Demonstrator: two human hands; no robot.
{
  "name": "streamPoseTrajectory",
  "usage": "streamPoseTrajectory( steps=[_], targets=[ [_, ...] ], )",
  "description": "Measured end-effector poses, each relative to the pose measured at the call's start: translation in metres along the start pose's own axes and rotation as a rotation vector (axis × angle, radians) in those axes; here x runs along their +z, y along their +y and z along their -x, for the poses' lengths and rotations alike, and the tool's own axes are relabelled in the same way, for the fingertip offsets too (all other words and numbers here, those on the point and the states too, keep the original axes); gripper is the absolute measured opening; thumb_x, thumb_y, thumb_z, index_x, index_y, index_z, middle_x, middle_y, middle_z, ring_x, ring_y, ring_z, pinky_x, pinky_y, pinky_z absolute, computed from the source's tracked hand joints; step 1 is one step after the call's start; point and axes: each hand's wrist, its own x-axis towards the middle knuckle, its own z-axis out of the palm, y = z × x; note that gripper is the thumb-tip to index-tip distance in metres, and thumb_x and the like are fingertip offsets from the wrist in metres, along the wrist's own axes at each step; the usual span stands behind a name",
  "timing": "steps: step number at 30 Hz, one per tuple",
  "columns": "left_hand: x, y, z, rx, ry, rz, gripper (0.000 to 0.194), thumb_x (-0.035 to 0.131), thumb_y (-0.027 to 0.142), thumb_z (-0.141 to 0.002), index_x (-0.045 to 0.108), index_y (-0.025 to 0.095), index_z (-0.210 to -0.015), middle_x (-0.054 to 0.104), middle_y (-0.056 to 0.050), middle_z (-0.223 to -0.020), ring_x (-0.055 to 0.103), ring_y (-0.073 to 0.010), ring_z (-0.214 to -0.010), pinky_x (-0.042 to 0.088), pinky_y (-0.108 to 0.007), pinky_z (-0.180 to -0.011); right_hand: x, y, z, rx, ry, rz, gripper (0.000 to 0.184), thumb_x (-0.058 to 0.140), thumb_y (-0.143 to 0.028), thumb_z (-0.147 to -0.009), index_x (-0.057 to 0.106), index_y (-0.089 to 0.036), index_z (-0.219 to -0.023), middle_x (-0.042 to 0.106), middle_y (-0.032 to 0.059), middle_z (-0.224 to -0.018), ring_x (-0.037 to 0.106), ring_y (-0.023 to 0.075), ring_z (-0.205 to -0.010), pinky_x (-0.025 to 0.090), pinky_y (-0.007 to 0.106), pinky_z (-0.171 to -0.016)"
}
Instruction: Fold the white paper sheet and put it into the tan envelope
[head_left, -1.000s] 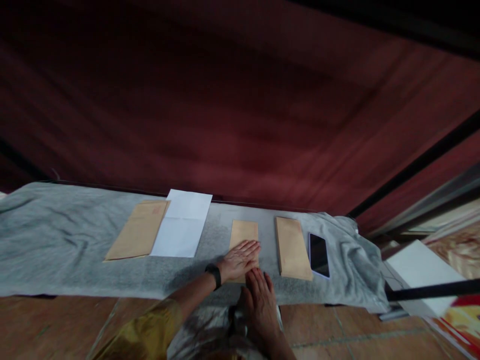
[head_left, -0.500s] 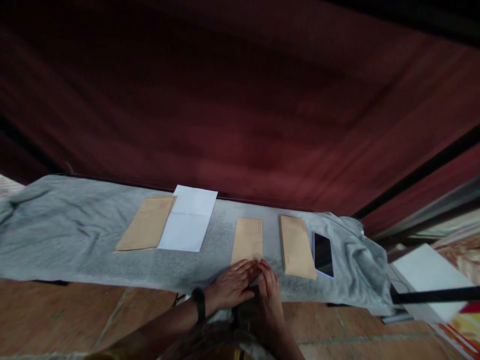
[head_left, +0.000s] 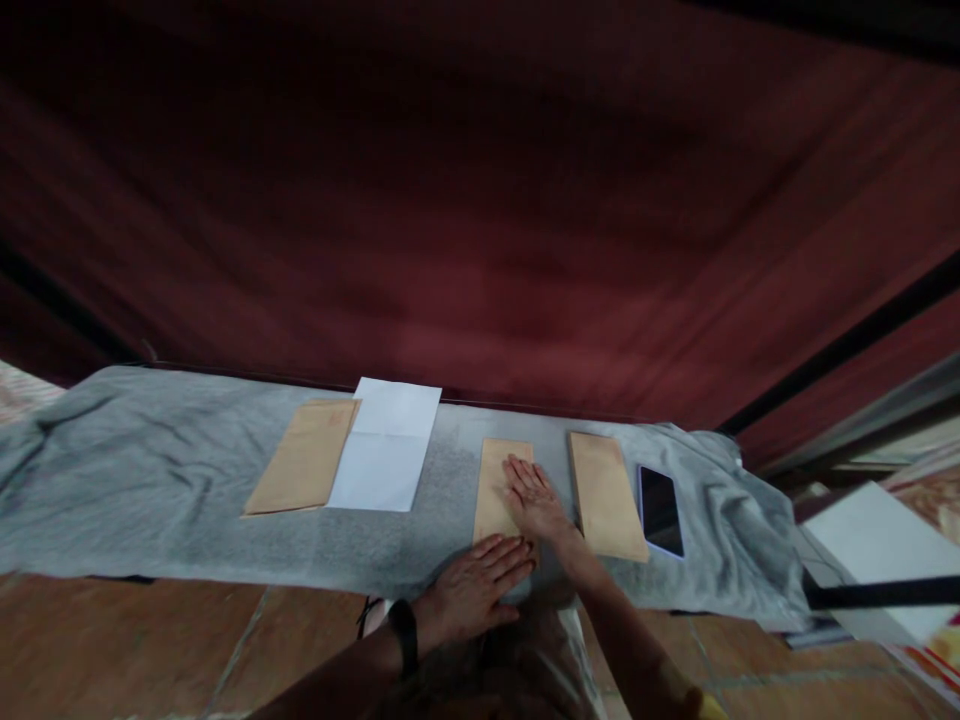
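A single brown envelope (head_left: 495, 500) lies on the grey cloth in front of me. My right hand (head_left: 536, 500) rests flat on its upper right part, fingers stretched out. Across its near end, my left hand (head_left: 484, 588) lies with the fingers extended; a dark band circles that wrist. Just right of the envelope is a stack of brown envelopes (head_left: 607, 497). Further left, more brown envelopes (head_left: 304, 457) slightly overlap white paper (head_left: 386, 445) that has a crease across it.
A phone (head_left: 661, 512) lies right of the envelope stack. The grey cloth (head_left: 187, 470) covers a long narrow surface backed by a dark red curtain (head_left: 450, 250). At the far right, a white board (head_left: 885, 550) stands behind a black bar (head_left: 885, 593). Tiled floor (head_left: 135, 640) shows below.
My right hand has slid forward from the envelope's near end to its upper part and flattened. The left hand stays at the near end. The view has shifted slightly.
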Motion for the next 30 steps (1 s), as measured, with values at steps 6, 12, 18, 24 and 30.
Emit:
streamPoseTrajectory(
  steps=[6, 12, 18, 24, 30],
  targets=[
    [0.007, -0.002, 0.000, 0.000, -0.011, -0.015, 0.071, 0.054, 0.047, -0.100, 0.025, 0.028, -0.161, 0.031, -0.005, -0.167, 0.034, -0.0209, -0.152, 0.027, -0.039, -0.125, 0.002, 0.011, -0.026, 0.131, 0.003, 0.009, 0.055, 0.028, -0.035, -0.108, 0.036, -0.014, -0.158, 0.037, 0.0126, -0.162, 0.034, 0.0237, -0.151, 0.024, 0.048, -0.124],
    [0.007, -0.004, 0.002, 0.016, -0.010, -0.024, 0.072, 0.049, 0.055, -0.101, 0.024, 0.026, -0.162, 0.028, -0.006, -0.168, 0.031, -0.0218, -0.153, 0.026, -0.039, -0.126, 0.006, -0.006, -0.017, -0.014, 0.038, -0.002, 0.054, 0.038, -0.034, -0.107, 0.036, -0.016, -0.158, 0.038, 0.0116, -0.162, 0.035, 0.0241, -0.151, 0.022, 0.050, -0.125],
    [0.010, -0.004, 0.002, 0.018, -0.007, -0.058, 0.076, 0.047, 0.058, -0.101, 0.020, 0.024, -0.163, 0.029, -0.007, -0.167, 0.032, -0.0224, -0.153, 0.028, -0.039, -0.125, 0.007, -0.013, -0.020, -0.172, -0.034, -0.045, 0.049, 0.040, -0.036, -0.107, 0.040, -0.029, -0.156, 0.040, 0.0015, -0.162, 0.038, 0.0212, -0.149, 0.023, 0.050, -0.126],
    [0.005, -0.005, -0.002, 0.030, -0.042, -0.034, 0.077, 0.055, 0.053, -0.099, 0.021, 0.025, -0.162, 0.030, -0.006, -0.168, 0.033, -0.0230, -0.152, 0.028, -0.039, -0.125, 0.004, -0.007, -0.051, -0.088, -0.056, -0.023, 0.046, 0.040, -0.036, -0.107, 0.045, -0.033, -0.152, 0.037, 0.0003, -0.164, 0.035, 0.0245, -0.150, 0.020, 0.057, -0.124],
    [-0.004, -0.001, -0.003, 0.003, -0.045, -0.002, 0.079, 0.059, 0.051, -0.097, 0.020, 0.029, -0.163, 0.030, -0.004, -0.168, 0.034, -0.0234, -0.152, 0.029, -0.041, -0.125, 0.002, -0.008, -0.062, 0.018, -0.029, -0.012, 0.049, 0.040, -0.032, -0.106, 0.043, -0.028, -0.155, 0.038, 0.0076, -0.163, 0.037, 0.0302, -0.149, 0.022, 0.061, -0.122]
  ],
)
